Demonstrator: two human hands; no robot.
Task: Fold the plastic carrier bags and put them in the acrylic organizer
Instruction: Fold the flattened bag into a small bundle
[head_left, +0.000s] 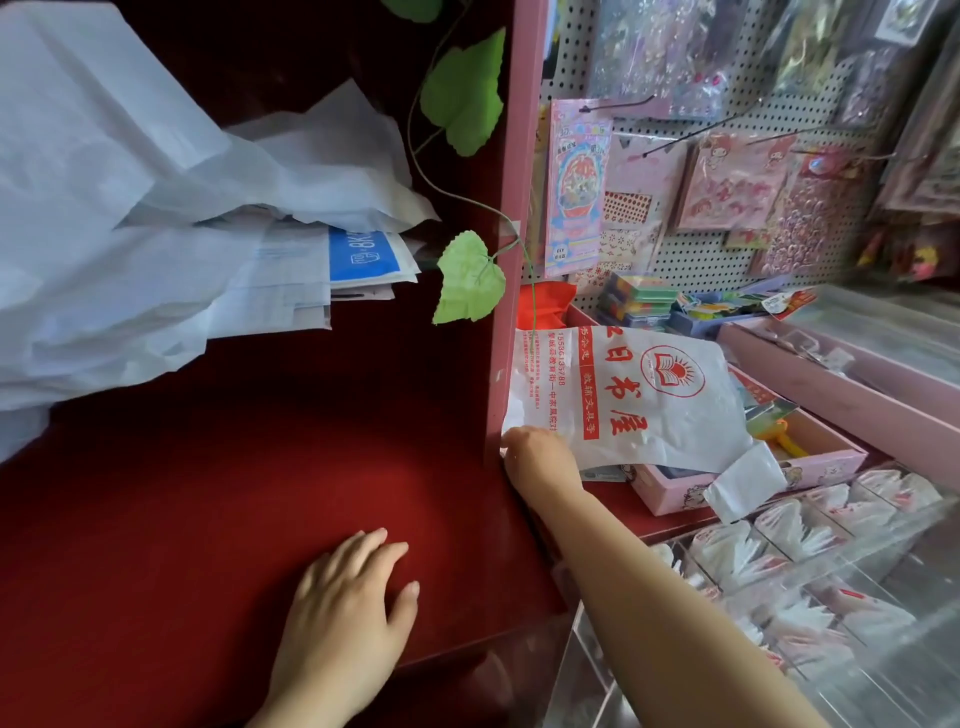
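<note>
- The right hand (540, 457) reaches out to about 4 o'clock of centre and lies on the near left corner of a white plastic carrier bag (649, 405). Its knuckles face up and its fingers bend down over the corner. The tips are hidden, so I cannot tell whether they pinch the plastic or only rest on it.
- The carrier bag, printed with red characters and a round book-and-sun logo, lies spread out and unfolded at 3 o'clock. It is draped over a pink cartoon-printed box (691, 491), and one handle hangs off the box's near edge.
- The left hand (348, 613) lies palm down at 6 o'clock on the dark red counter (182, 493). Its fingers are straight and slightly apart, and it holds nothing.
- The acrylic organizer (914, 644) stands at 4 to 5 o'clock, just beside the right forearm. Its clear compartments hold small folded bags (727, 556), white with red print.
- A pink shelf post (511, 234) runs up from centre to 12 o'clock, with the bag's left edge against it.
- A heap of crumpled white bags (104, 208) lies at 10 o'clock on a stack of papers (363, 257).
- Green fabric vine leaves (470, 278) hang beside the post.
- A pegboard (701, 260) at 2 o'clock carries pink sticker packs.
</note>
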